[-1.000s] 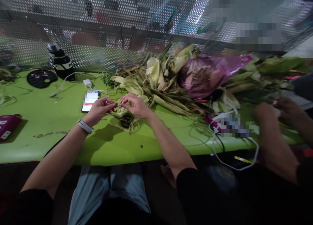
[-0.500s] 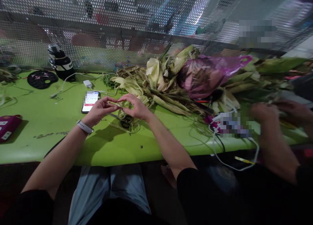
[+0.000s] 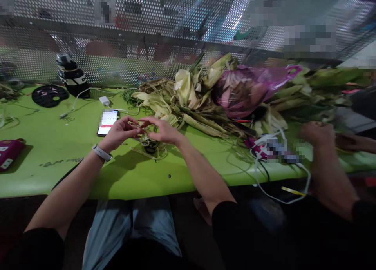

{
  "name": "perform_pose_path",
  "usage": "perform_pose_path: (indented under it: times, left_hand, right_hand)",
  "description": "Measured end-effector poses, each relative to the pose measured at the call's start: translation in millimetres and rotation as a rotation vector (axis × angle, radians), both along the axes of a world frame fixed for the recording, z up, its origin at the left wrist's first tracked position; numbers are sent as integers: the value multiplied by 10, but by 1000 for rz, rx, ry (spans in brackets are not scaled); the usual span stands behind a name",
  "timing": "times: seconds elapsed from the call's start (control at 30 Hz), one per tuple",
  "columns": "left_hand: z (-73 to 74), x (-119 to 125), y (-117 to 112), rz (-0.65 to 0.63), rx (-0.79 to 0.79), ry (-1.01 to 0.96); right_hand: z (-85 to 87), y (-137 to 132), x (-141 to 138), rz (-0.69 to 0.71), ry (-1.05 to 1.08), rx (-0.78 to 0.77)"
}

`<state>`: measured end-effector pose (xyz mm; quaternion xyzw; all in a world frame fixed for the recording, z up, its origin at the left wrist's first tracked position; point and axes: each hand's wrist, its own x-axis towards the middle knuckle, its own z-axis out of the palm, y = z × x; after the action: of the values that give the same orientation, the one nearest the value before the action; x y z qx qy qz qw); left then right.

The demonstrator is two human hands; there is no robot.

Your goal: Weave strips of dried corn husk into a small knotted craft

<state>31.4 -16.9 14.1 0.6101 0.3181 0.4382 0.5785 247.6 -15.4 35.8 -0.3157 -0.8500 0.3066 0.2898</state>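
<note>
My left hand (image 3: pixel 120 132), with a pale watch band at the wrist, and my right hand (image 3: pixel 163 130) meet fingertip to fingertip above the green table (image 3: pixel 58 160). Both pinch a thin pale strip of corn husk (image 3: pixel 140 125) stretched between them. Under the hands lies a small tangle of green and yellow husk strips (image 3: pixel 152 146). A big heap of corn husks (image 3: pixel 188 101) lies just behind my right hand.
A phone (image 3: pixel 107 121) with its charger cable lies left of my hands. A black bottle (image 3: pixel 71 75) and a dark round mat (image 3: pixel 49 95) stand at the back left, a purple plastic bag (image 3: pixel 249 89) behind. Another person's hands (image 3: pixel 319 135) work at the right. Perforated metal screen behind.
My fingertips have come closer together and lifted slightly over the strips, still pinching the husk. The other person's hands at the right have shifted.
</note>
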Motion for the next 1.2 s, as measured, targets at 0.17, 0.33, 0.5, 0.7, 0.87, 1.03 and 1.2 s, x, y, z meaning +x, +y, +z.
perform_pose_path:
  times: [0.17,0.33,0.5,0.7,0.87,1.03,1.2]
  left_hand:
    - [52,-14,-6,68,14,27]
    - [60,-12,-6,165,40,31]
    - [29,0,14,216,-21,-8]
    - [11,-5,24,209,-73,-17]
    - [19,-9,19,171,-45,11]
    - [18,26,6,253,85,63]
    - [-44,97,-39,381,372,229]
  right_hand:
    - [-31,33,-7,-78,-11,-75]
    - [-24,40,-13,-144,23,-46]
    - [-4,19,-38,-128,66,-150]
    - [-68,57,-50,-143,147,-207]
    - [-102,70,-59,-169,156,-171]
    - [-95,35,-91,-205,115,-47]
    - [-97,-28,-130,-172,54,94]
